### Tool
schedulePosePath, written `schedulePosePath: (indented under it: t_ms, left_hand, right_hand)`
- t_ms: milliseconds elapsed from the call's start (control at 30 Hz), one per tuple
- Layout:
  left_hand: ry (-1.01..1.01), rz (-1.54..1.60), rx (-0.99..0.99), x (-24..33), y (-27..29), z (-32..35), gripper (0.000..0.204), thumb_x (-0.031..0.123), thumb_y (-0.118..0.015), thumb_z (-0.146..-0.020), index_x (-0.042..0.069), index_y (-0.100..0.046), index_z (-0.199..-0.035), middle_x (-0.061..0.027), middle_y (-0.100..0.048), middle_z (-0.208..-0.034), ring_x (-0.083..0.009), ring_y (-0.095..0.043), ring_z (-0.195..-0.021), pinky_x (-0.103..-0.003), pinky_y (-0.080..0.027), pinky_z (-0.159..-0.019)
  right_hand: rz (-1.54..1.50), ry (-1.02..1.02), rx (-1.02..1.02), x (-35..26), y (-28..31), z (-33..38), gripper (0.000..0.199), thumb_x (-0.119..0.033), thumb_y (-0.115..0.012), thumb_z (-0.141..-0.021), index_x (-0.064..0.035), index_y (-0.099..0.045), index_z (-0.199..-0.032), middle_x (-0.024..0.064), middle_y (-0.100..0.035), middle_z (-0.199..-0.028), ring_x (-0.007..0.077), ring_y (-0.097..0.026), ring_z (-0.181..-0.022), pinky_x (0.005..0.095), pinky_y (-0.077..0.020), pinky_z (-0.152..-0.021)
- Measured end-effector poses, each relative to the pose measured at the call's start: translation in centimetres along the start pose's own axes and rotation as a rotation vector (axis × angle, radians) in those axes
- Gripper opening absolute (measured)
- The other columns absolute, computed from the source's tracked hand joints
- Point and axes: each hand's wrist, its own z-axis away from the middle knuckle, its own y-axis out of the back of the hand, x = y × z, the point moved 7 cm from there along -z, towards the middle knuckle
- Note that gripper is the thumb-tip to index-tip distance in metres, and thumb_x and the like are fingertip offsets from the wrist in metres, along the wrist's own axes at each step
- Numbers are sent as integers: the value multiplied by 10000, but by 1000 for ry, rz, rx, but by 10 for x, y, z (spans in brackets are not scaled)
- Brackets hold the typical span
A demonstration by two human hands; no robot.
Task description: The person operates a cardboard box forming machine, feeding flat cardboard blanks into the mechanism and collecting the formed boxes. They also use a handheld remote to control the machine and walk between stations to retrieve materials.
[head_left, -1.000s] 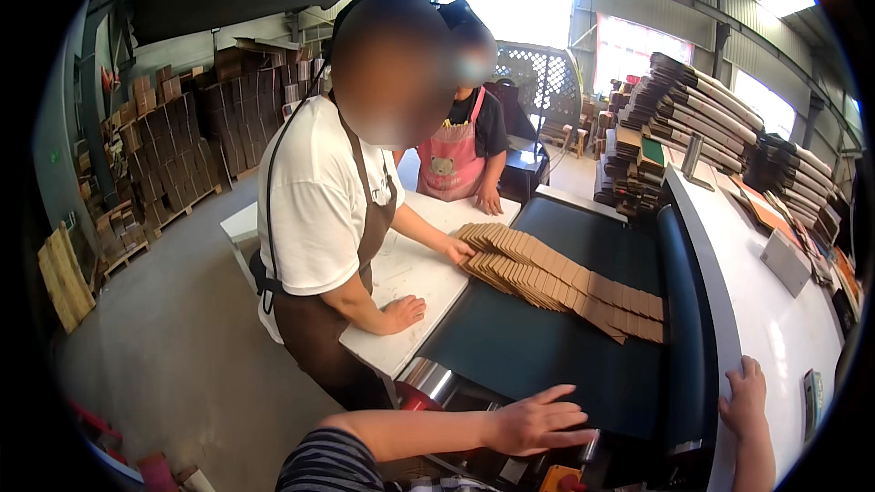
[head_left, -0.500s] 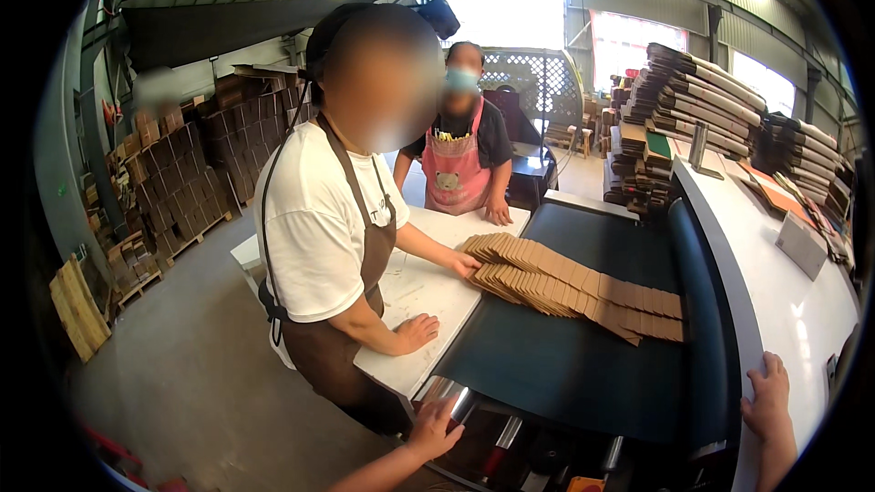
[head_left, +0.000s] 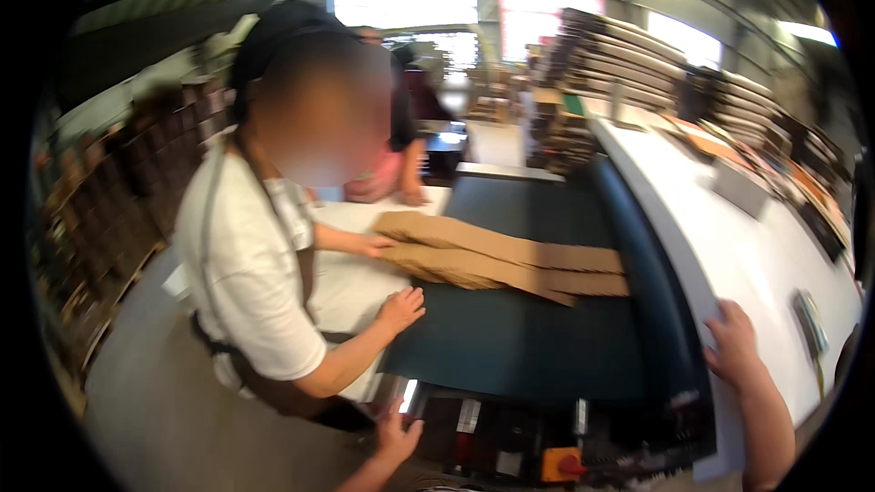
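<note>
My left hand (head_left: pixel 398 435) sits low at the front end of the machine, fingers spread near a metal roller (head_left: pixel 407 394). My right hand (head_left: pixel 735 343) grips the near edge of the white machine housing (head_left: pixel 729 246). A row of overlapping flattened brown cardboard pieces (head_left: pixel 497 260) lies across the dark conveyor belt (head_left: pixel 519 337). A person in a white shirt and brown apron (head_left: pixel 260 282) stands on the left, one hand on the cardboard and the other on the belt's edge.
A second person in a pink apron (head_left: pixel 392 164) stands behind the first at a white table (head_left: pixel 351 260). Tall stacks of flat cardboard (head_left: pixel 620 55) rise at the back right. More cardboard stands on racks along the left wall (head_left: pixel 118 191). A red button (head_left: pixel 563 465) is on the machine front.
My left hand dropped from the belt to the machine's front end. The view moved closer and turned left. The person in the white shirt leaned nearer to the cardboard.
</note>
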Motion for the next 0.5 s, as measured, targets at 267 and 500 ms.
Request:
schedulePosePath:
  t_ms: [267,500]
  left_hand:
    - [205,89,-238,17,-32,2,587,81,-621,-783,5,-425,-1331,-173,-543,-1255,-289,-525,-1147,-370,-416,-964]
    - [19,202,-275,91,-50,3,545,92,-600,-860,-29,-377,-1342,-198,-526,-1278,-310,-495,-1194,-362,-357,-1027]
  right_hand:
    - [35,20,-161,-16,16,-18,364,-211,-655,-779,-56,-625,-1107,221,-458,-1276,337,-422,-1228,419,-365,-1015]
    - [-72,27,-150,-8,15,-8,399,-231,-652,-788,-65,-603,-1148,185,-476,-1278,323,-422,-1229,397,-377,-1007]
